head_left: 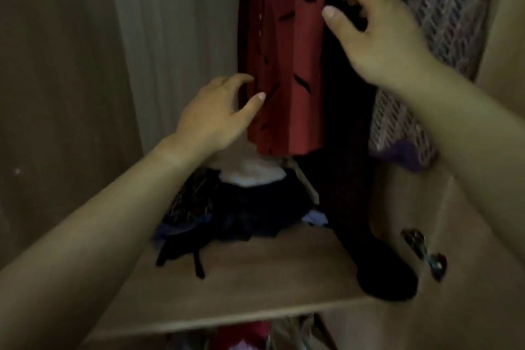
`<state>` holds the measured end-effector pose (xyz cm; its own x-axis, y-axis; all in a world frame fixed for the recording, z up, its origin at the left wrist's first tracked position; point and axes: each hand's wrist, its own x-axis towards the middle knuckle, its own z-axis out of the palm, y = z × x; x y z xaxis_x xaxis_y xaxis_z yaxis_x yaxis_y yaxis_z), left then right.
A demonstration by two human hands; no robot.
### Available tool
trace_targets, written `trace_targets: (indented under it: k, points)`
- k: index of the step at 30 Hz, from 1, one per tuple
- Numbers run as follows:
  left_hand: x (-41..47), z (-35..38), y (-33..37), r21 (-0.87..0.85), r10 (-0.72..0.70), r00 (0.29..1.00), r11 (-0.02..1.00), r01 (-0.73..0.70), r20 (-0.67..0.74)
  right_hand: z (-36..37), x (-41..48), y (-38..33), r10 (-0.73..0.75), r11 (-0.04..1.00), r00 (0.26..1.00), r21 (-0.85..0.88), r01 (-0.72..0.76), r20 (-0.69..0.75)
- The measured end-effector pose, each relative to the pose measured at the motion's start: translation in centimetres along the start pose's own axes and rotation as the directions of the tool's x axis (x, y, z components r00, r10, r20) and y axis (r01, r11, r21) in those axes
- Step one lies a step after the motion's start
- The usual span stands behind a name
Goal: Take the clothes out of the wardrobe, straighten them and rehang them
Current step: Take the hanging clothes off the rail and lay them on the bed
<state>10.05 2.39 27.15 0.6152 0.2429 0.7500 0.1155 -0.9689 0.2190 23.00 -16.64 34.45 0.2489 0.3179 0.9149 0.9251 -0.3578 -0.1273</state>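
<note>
Dim wardrobe interior, wooden shelf (255,278) carrying a heap of dark clothes (227,216). Red garment (284,65) with black dashes hangs at centre, a pale patterned garment (443,8) to its right. Left hand (216,113) beside the red hem, fingers loosely spread, grasping nothing; right hand (377,37) likewise spread, empty, near its upper edge.

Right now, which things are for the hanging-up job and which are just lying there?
For the job: red hanging garment with black dashes; white-and-purple patterned hanging garment; left hand; right hand.

Just lying about: dark heap of clothes on wooden shelf; metal door hinge.
</note>
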Motion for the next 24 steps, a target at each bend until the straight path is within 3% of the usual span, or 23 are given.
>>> trace_targets:
  k: [11,14,19,24]
  points:
    - [23.3,0.2,-4.6,-0.129,0.164,0.962,0.972,-0.194,-0.217,3.9,21.3,0.3,-0.126,0.982,0.957,-0.172,0.082,-0.261]
    - [28.4,0.1,-5.2,-0.137,0.215,0.929,0.954,-0.265,-0.302,3.8,24.9,0.1,-0.160,0.951,0.937,-0.303,0.063,-0.309]
    - [35.4,0.0,-4.9,-0.209,0.283,0.886,0.903,-0.375,-0.367,3.0,30.0,-0.6,-0.176,0.831,0.956,-0.556,0.017,-0.234]
    - [40.1,1.0,-4.4,-0.252,0.257,0.902,0.901,-0.354,-0.347,2.8,34.9,-0.3,-0.108,0.667,0.991,-0.745,0.012,-0.080]
